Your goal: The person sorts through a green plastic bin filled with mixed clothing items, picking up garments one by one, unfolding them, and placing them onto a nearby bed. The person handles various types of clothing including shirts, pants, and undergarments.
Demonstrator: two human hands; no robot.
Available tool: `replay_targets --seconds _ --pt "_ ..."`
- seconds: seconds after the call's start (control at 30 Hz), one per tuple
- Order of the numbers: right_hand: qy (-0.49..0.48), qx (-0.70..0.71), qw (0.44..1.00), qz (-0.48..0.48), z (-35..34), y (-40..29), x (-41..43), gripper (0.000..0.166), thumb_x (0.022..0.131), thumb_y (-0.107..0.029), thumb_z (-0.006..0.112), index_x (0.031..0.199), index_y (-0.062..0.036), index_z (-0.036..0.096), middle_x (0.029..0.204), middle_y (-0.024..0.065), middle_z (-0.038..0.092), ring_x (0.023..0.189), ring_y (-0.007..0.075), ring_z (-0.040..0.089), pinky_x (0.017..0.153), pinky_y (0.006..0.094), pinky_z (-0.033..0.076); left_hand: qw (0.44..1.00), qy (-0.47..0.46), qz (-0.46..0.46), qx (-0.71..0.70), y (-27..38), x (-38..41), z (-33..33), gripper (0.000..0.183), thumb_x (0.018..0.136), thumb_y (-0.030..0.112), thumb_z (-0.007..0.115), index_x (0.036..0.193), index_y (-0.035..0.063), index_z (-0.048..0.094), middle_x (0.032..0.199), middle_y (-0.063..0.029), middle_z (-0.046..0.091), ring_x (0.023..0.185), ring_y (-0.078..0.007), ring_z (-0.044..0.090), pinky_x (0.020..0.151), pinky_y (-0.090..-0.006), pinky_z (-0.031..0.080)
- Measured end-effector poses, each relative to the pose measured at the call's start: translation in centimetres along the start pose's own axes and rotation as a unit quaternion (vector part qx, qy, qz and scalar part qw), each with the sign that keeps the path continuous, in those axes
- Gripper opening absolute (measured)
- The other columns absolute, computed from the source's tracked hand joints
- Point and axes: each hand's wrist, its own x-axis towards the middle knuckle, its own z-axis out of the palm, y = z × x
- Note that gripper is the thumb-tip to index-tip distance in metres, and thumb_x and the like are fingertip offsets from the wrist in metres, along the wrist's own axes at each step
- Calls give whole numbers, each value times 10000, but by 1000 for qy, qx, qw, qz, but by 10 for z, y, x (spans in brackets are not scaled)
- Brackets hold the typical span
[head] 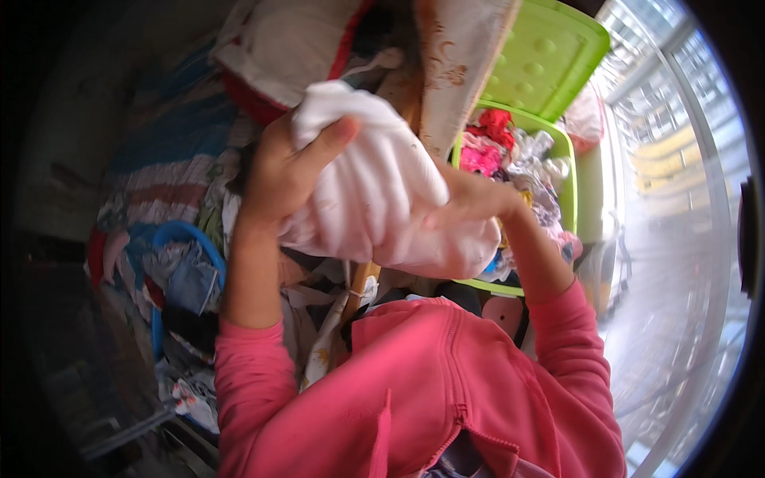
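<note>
A pale pink cloth item (pixel 364 197), soft and folded over itself, is held up in front of me between both hands. My left hand (pixel 293 161) grips its upper left part, thumb on top and fingers hidden behind the fabric. On the other side my right hand (pixel 463 194) holds the right part, its fingertips partly covered by a fold. The cloth's exact kind cannot be told. Behind my right wrist stands a lime-green plastic storage box (pixel 575 197), its lid (pixel 538 60) raised, with a heap of mixed clothes (pixel 532 161) inside.
On the left, a blue plastic basket (pixel 185 227) holds crumpled clothes near a striped bedding pile (pixel 173 143). A white bag with red trim (pixel 293 48) lies at the top, beside a patterned cream fabric panel (pixel 445 71). A window (pixel 669 209) lines the right.
</note>
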Motion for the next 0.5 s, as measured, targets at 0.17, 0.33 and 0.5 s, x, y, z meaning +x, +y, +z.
replay_targets --seconds 0.17,0.33,0.5 --pt "127 136 982 20 86 -6 63 737 750 -227 722 1340 -3 341 1258 123 500 1139 192 483 986 326 370 950 303 -32 -73 8 7 -3 325 808 376 680 921 74 641 837 4 612 751 -87 534 710 -213 411" --pt "92 -6 996 -9 100 -18 85 626 832 -273 652 1328 -34 354 1181 137 541 1071 206 539 916 312 421 930 362 10 59 36 -9 -116 331 833 317 656 1007 40 610 906 -58 632 780 -116 594 737 -235 460" --pt "158 9 985 64 73 57 40 479 901 -248 568 1296 -43 388 1107 127 588 984 182 583 843 304 457 907 346 -56 234 -21 2 -193 389 830 343 653 1073 44 599 941 -92 629 849 -156 585 781 -269 458"
